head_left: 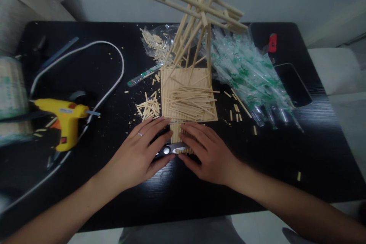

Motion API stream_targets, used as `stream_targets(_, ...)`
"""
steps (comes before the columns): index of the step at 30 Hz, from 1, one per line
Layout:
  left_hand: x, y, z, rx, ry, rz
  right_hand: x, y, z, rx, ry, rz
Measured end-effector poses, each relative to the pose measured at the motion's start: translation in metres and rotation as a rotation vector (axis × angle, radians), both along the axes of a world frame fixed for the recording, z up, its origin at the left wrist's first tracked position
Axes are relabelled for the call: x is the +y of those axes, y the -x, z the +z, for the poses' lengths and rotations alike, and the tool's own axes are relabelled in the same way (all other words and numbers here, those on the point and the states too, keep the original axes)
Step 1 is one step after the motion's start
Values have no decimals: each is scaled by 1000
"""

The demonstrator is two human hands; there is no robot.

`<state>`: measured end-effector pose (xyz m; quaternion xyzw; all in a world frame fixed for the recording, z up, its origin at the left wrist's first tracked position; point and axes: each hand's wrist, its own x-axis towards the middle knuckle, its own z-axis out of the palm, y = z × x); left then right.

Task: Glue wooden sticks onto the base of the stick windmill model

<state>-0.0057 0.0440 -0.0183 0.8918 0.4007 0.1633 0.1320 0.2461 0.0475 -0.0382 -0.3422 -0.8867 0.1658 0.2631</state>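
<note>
My left hand [143, 148], a ring on one finger, rests with fingers stretched out and a little apart at the left side of a small panel of wooden sticks [175, 133]. My right hand [213, 152] lies over the panel's right part, its fingers spread and hiding some of the sticks. Between the thumbs and forefingers, dark-handled scissors [166, 150] show in part; my hands hide the rest. Just beyond is a square stick base [185, 78] with a loose heap of thin sticks [190, 103] on it. Rising from its far side is a windmill-like stick frame [201, 7].
A yellow glue gun [67, 116] with a white cable [121, 65] stands at the left. Cut stick pieces [149, 107] lie left of the base. Green-printed plastic wrappers [246, 68], a phone [293, 85] and a red object [272, 42] are at the right.
</note>
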Motion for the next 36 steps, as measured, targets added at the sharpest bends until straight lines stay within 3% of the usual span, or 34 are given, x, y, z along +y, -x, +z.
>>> stream_targets(24,0,-2,1,-19,-5,11,-1,1,-2,-19,-22,-33)
stream_targets(29,4,6,12,-77,-65,30,-1,1,-3,-20,-25,-35)
stream_targets(32,6,20,29,-131,-105,131,-1,1,-3,-13,-29,-36)
stream_targets(34,5,35,41,-167,-120,266,-1,1,-4,-2,-38,-35)
stream_targets(36,1,54,47,-163,-130,498,-1,1,-5,0,-47,-37)
